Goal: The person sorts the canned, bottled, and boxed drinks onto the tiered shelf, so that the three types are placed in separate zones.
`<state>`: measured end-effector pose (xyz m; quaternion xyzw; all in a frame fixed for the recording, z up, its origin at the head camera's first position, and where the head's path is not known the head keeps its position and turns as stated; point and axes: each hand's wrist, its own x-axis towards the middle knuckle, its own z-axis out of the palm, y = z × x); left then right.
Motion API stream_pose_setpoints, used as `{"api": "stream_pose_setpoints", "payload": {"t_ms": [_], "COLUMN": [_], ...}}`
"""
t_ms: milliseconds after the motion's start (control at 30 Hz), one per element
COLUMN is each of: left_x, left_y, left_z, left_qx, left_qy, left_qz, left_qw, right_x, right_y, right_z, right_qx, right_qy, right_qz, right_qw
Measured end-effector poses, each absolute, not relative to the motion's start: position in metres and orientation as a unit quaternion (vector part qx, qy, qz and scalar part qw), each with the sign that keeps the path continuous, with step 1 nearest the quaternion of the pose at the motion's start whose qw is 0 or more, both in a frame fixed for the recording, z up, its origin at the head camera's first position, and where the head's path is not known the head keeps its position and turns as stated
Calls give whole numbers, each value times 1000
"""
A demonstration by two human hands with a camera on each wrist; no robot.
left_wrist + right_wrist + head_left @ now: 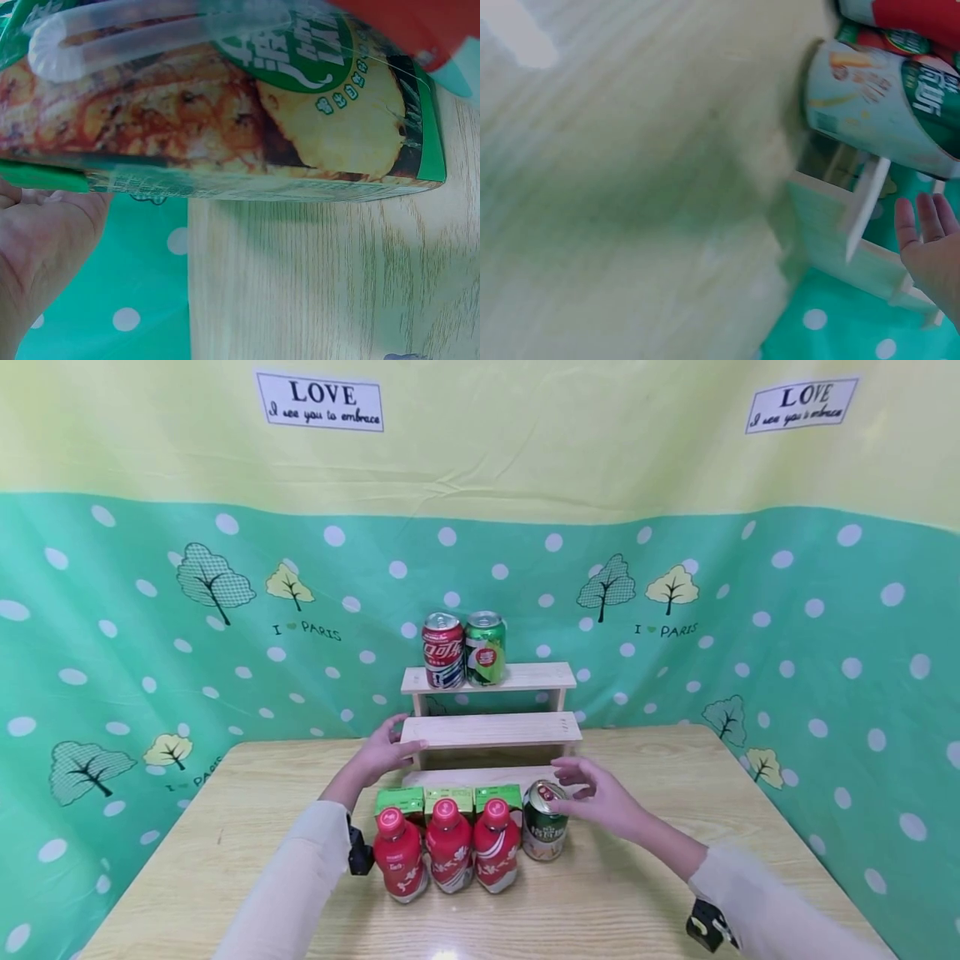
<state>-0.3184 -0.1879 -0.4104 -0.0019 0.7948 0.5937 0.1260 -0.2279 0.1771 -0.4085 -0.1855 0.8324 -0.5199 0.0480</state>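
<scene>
Green can [546,831], bottles [452,853] and cartons [401,799] are left before the shelf [491,729], gripped by the left hand [377,755], right hand [603,796] empty, two cans [485,652] already set atop.

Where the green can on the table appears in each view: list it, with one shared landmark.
Head: the green can is below centre, right of the three red bottles.
Left wrist: not in it.
Right wrist: upper right, above the right hand.
Shared landmark: the green polka-dot cloth, in all three.

A yellow-and-green polka-dotted fabric backdrop [517,547] hangs beyond the right hand [600,795]; a pale wood-grained tabletop [600,910] lies beneath.
</scene>
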Motion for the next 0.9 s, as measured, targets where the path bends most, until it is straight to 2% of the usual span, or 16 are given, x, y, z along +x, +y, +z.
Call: {"api": "stream_pose_setpoints", "payload": {"t_ms": [567, 900], "left_x": [-318, -321], "left_y": [-189, -191], "left_z": [-412, -413], "left_qx": [1, 0], "left_qy": [794, 796], "left_qz": [594, 592], "left_qw": [126, 124], "right_x": [-215, -213], "right_y": [174, 162], "right_z": [-447, -458], "right_qx": [-170, -105], "right_qy": [828, 828], "right_qz": [-531, -548], "right_qw": [52, 51]}}
